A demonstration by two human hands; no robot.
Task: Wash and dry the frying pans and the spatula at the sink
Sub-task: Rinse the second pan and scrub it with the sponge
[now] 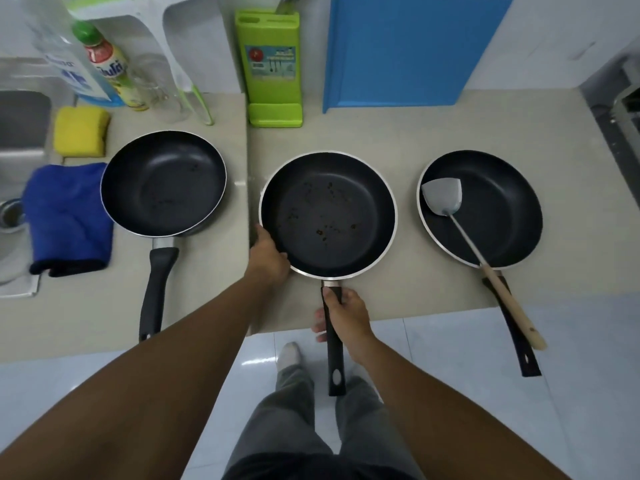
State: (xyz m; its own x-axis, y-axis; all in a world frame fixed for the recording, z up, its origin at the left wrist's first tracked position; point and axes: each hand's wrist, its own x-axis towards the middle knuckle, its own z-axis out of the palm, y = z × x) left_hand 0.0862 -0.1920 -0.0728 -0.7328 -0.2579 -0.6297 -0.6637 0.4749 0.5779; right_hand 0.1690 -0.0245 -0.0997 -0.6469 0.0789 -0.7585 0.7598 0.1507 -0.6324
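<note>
Beige countertop fills the frame's upper half, three black frying pans in a row on it. At centre, a person's right hand wraps the handle of the middle pan, while the left hand cups its lower-left rim. At right, a metal spatula lies in the right pan, wooden handle trailing past the counter edge. Toward centre left sits the left pan, beside a blue cloth, a yellow sponge and the steel sink at far left.
</note>
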